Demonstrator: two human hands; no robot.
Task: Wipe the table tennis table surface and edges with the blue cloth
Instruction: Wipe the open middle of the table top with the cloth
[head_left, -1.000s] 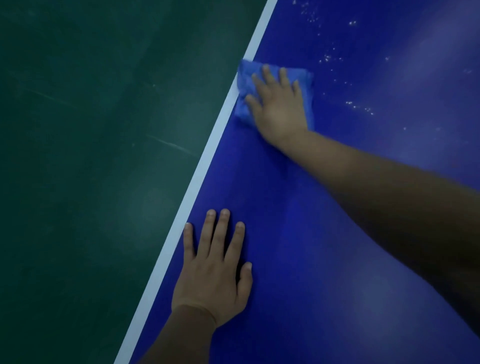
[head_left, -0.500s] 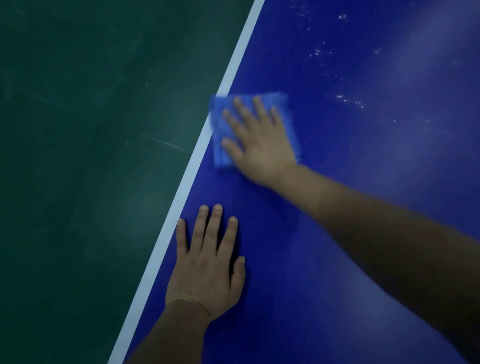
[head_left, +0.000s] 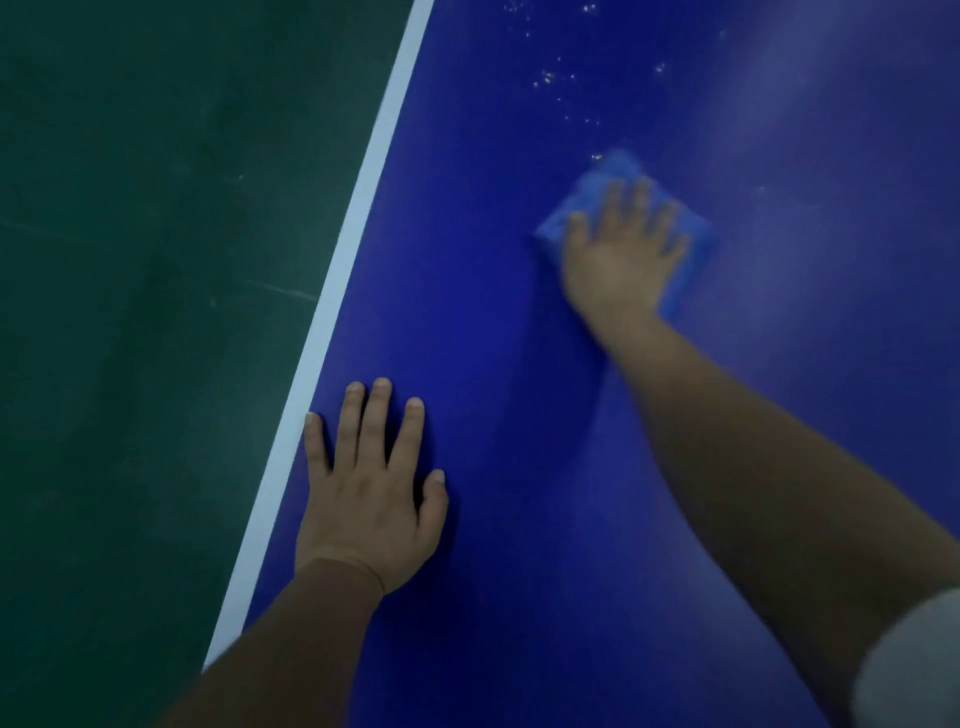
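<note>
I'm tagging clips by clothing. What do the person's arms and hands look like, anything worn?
No gloves: the left hand and right hand are bare, with no cuffs at the wrists. A pale grey sleeve shows on the right arm at the picture's lower right corner. No ring or watch shows on the left hand; the right is too blurred to tell.

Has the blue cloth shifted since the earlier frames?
Yes. The blue cloth, pressed under the right hand, has slid rightward, away from the white edge line it was touching.
</note>
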